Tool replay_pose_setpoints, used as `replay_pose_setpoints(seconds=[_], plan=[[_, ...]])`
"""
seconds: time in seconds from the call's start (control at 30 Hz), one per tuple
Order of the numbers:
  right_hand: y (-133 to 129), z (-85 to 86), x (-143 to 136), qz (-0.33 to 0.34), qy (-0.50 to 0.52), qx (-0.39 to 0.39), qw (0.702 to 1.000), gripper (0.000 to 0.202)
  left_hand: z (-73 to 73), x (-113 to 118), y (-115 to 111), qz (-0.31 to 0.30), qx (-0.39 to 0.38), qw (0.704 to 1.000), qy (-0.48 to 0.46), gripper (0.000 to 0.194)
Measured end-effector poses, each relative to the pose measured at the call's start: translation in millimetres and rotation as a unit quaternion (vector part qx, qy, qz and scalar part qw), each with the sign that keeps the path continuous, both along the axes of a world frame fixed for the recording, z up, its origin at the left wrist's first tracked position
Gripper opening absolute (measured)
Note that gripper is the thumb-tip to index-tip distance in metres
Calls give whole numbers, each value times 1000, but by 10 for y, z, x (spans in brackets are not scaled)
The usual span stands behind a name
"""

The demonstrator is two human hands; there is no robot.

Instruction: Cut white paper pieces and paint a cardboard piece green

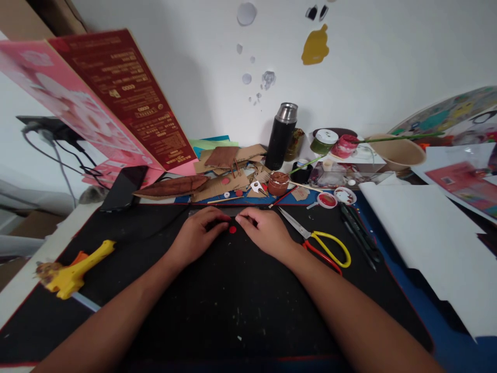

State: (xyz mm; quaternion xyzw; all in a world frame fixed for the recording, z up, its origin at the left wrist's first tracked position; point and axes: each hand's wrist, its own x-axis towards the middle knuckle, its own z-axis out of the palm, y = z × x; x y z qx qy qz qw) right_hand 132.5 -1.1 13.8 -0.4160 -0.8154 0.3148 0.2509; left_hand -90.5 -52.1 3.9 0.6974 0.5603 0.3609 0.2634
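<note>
A small red disc (233, 229) lies on the black mat (233, 300), just between my two hands. My left hand (198, 233) rests at the mat's far part, thumb and index finger drawn together beside the disc. My right hand (266, 230) mirrors it from the other side, its fingertips pinched close together. Anything held between the fingertips of either hand is too small or hidden to make out. Close to my right hand lie scissors (310, 235) with one yellow and one red handle, blades parted.
A yellow glue gun (77, 269) and a black phone (124, 187) lie on the left. Behind my hands are cardboard scraps (227, 184), a brown paint jar (278, 183) and a black flask (281, 137). Dark pens (359, 235) and white sheets (423, 238) lie right.
</note>
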Motion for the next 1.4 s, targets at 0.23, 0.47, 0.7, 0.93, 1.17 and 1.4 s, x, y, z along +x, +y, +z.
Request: replay_pose_setpoints(seconds=[0.23,0.47,0.7,0.93,1.17,1.4], plan=[[0,-1,-11,0,-3,4,1000,18,-36,31,-26,-36,26,991,128,23],[-13,37,-15,1,-35,8,999,18,-53,65,4,-44,29,987,155,13],[-28,51,-12,2,-58,19,998,19,-62,59,30,-17,25,991,133,17],[-27,58,-8,1,-66,18,998,21,34,-69,57,-50,-6,995,83,27],[-20,50,-7,5,-79,22,997,21,41,-167,42,-46,-7,987,156,28],[-24,57,-16,13,-89,22,996,20,-2,-112,117,-31,1,986,162,28]])
